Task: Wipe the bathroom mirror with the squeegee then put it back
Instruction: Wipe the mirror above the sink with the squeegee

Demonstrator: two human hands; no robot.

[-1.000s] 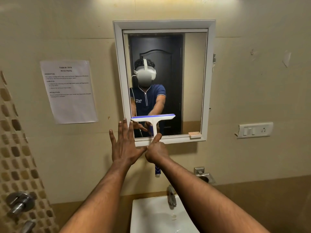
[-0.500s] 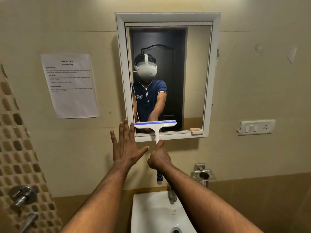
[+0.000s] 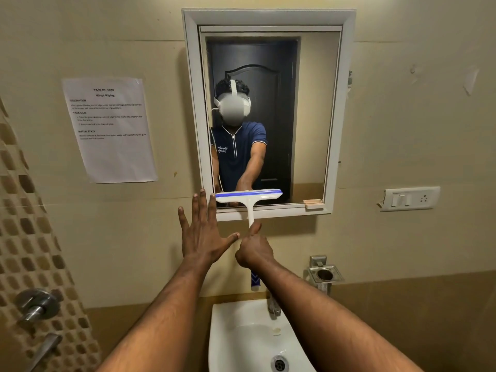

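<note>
A white-framed mirror (image 3: 311,108) hangs on the beige wall above the sink. The white squeegee (image 3: 249,197) with a blue blade lies across the glass at the mirror's bottom left, its handle running down over the frame. My right hand (image 3: 254,251) is closed around that handle, thumb up along it; the handle's blue end shows below my fist. My left hand (image 3: 201,234) is flat against the wall just left of the mirror's lower corner, fingers spread, holding nothing. The mirror reflects a person in a blue shirt.
A white sink (image 3: 241,336) with a tap (image 3: 274,307) sits directly below. A metal holder (image 3: 324,275) is fixed to the wall at right, a switch plate (image 3: 410,198) farther right. A printed sheet (image 3: 110,128) is taped at left. Metal valve handles (image 3: 37,304) stick out of the tiled wall.
The squeegee blade has slid down the glass from above the bottom edge to the mirror's lower rim, my right hand moving down with it. My left hand stays on the wall.
</note>
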